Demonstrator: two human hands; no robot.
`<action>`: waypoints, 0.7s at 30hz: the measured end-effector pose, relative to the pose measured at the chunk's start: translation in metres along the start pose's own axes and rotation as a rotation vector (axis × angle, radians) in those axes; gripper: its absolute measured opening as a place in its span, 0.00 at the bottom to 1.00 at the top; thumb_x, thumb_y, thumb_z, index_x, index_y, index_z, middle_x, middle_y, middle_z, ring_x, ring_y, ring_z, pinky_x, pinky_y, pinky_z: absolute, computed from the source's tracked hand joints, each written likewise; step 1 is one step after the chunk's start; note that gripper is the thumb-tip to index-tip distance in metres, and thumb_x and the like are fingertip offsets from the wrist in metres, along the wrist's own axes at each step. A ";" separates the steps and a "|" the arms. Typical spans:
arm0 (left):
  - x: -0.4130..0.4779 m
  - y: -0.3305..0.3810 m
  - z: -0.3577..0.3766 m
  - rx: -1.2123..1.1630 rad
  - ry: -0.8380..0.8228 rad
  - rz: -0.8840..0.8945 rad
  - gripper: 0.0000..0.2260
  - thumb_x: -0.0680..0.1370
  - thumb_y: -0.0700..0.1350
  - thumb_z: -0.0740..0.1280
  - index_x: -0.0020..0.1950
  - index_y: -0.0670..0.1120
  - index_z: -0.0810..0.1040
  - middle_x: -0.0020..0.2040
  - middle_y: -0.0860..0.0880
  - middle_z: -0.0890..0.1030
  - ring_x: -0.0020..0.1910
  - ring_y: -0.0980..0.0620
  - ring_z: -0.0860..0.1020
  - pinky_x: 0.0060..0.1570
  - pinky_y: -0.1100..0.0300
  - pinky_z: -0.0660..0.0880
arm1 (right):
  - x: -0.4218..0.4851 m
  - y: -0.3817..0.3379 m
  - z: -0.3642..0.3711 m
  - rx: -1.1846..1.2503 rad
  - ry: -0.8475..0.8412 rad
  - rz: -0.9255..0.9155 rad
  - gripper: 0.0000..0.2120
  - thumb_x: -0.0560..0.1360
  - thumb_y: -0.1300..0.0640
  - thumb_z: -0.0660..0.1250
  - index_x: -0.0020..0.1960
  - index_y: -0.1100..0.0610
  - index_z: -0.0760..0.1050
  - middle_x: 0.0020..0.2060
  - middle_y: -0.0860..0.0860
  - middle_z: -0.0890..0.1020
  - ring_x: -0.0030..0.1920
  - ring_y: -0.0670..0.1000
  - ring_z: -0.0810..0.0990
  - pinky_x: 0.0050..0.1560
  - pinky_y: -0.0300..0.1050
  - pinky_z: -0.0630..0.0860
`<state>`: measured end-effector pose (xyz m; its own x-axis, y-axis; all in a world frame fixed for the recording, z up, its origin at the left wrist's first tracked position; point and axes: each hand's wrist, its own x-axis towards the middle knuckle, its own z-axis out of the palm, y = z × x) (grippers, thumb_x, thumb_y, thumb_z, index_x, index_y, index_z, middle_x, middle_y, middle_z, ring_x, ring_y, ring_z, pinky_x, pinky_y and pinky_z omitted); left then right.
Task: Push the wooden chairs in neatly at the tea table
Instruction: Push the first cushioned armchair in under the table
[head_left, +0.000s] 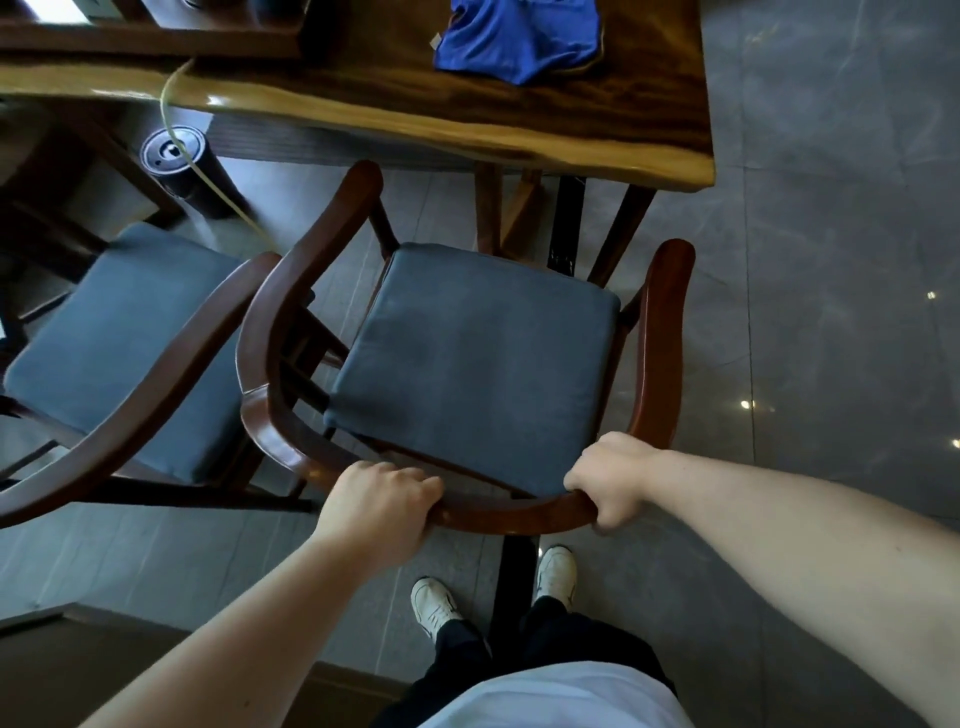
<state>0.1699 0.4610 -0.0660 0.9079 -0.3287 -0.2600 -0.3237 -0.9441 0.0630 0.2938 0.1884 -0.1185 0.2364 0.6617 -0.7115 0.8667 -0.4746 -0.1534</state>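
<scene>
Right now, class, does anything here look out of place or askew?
Yes. The held chair sits pulled out and angled to the tea table, its seat not tucked under. A crumpled blue cloth lies on the tabletop, and a yellowish cord trails off the table edge towards the floor.

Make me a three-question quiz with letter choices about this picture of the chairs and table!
1. Where is the blue cloth? A) on the table B) on the floor C) on a chair seat
2. What colour are the seat cushions? A) red B) grey-blue C) yellow
3. What are the hands doing? A) hanging free B) waving C) gripping the chair's back rail

Answers: 1 A, it lies on the table. 2 B, both cushions match. 3 C, the left hand and right hand wrap the rail.
</scene>
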 end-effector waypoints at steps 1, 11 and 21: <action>0.001 0.001 0.003 -0.012 0.001 -0.008 0.05 0.67 0.53 0.68 0.40 0.54 0.77 0.33 0.56 0.79 0.34 0.50 0.79 0.34 0.57 0.76 | 0.001 0.001 -0.001 -0.008 -0.021 -0.020 0.14 0.62 0.42 0.67 0.43 0.50 0.73 0.35 0.46 0.78 0.42 0.54 0.80 0.43 0.49 0.76; 0.050 0.049 -0.004 -0.051 0.071 -0.077 0.08 0.62 0.50 0.71 0.34 0.51 0.73 0.28 0.54 0.77 0.28 0.48 0.77 0.29 0.59 0.71 | -0.022 0.070 0.001 -0.005 -0.067 0.027 0.10 0.62 0.51 0.66 0.43 0.50 0.73 0.34 0.45 0.75 0.47 0.54 0.78 0.47 0.50 0.71; 0.086 0.080 -0.013 -0.109 0.160 -0.067 0.08 0.66 0.53 0.57 0.34 0.51 0.73 0.27 0.53 0.77 0.26 0.47 0.76 0.28 0.58 0.73 | -0.035 0.118 0.009 -0.072 0.008 0.031 0.10 0.60 0.52 0.65 0.42 0.50 0.73 0.32 0.46 0.73 0.44 0.55 0.78 0.42 0.47 0.72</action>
<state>0.2258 0.3567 -0.0712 0.9600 -0.2568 -0.1113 -0.2382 -0.9585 0.1570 0.3841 0.1043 -0.1179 0.2664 0.6520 -0.7099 0.8883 -0.4519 -0.0818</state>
